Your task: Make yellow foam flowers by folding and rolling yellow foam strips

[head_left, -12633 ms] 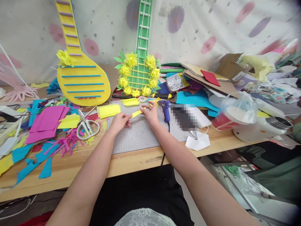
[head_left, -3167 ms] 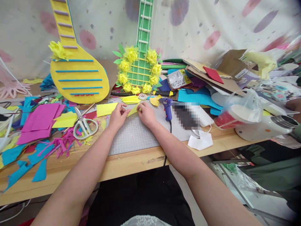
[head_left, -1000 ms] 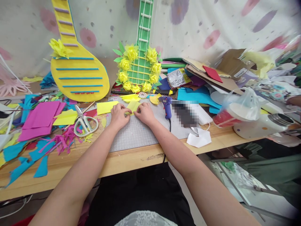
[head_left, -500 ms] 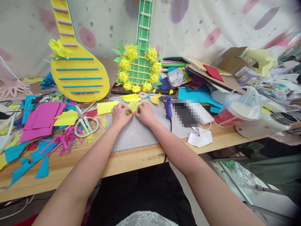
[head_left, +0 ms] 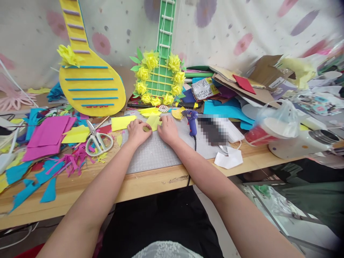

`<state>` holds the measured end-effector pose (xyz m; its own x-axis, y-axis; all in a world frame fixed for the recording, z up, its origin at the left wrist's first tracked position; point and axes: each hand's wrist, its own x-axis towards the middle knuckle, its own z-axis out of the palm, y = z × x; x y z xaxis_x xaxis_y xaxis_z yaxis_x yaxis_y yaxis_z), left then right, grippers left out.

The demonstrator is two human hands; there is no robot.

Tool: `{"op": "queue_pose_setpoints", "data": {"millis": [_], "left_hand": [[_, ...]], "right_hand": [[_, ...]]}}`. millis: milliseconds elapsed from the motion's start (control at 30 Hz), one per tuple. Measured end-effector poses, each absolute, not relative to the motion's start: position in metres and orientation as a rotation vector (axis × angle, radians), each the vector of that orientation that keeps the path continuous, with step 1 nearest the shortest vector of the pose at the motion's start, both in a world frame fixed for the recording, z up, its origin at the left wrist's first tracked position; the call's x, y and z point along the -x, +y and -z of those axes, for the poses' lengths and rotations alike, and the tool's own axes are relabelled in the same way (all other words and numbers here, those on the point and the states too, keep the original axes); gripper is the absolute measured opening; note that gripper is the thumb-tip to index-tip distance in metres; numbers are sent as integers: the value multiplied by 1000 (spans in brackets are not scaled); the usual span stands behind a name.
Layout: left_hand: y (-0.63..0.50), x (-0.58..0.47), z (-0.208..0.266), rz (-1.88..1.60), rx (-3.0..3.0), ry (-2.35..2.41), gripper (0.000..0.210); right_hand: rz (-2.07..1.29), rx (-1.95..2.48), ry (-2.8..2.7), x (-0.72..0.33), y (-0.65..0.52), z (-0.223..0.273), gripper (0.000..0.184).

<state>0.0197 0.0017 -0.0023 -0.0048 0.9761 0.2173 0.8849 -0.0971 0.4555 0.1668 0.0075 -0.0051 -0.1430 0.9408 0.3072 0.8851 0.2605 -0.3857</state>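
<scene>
A small piece of yellow paper [head_left: 153, 122] lies between my hands over the grey cutting mat [head_left: 150, 154]. My left hand [head_left: 137, 131] pinches its left edge between thumb and fingers. Beside the paper's right edge, my right hand [head_left: 168, 129] has its fingers bent; whether they grip the paper I cannot make out. Folded yellow paper [head_left: 123, 123] sits left of my left hand, and more yellow pieces [head_left: 149, 111] lie just behind. To the right stands a purple glue gun [head_left: 191, 122]. Scissors [head_left: 98, 141] with pale handles rest on the left.
Behind the mat lean a yellow paper instrument [head_left: 92, 80] and a green one [head_left: 158, 77] ringed with yellow paper flowers. Magenta sheets [head_left: 48, 138] and blue scraps lie left. At right are a bagged cup [head_left: 276, 125], a white flask [head_left: 298, 143] and a white mask [head_left: 233, 130].
My right hand has shifted slightly up and right, its fingertips moving away from my left hand's, so more of the yellow paper shows. My left hand stays nearly still.
</scene>
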Motion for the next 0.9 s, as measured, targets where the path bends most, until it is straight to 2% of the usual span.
{"op": "queue_pose_setpoints", "data": {"millis": [133, 667, 900], "left_hand": [[2, -19, 4, -740, -2081, 1978, 12], [4, -18, 0, -679, -2023, 1978, 10], [0, -11, -2, -666, -2088, 1883, 31]], "right_hand": [[-161, 1551, -2138, -164, 3, 5, 33], [-217, 1594, -2118, -166, 3, 3, 34], [-281, 1551, -2066, -175, 8, 9, 31]]}}
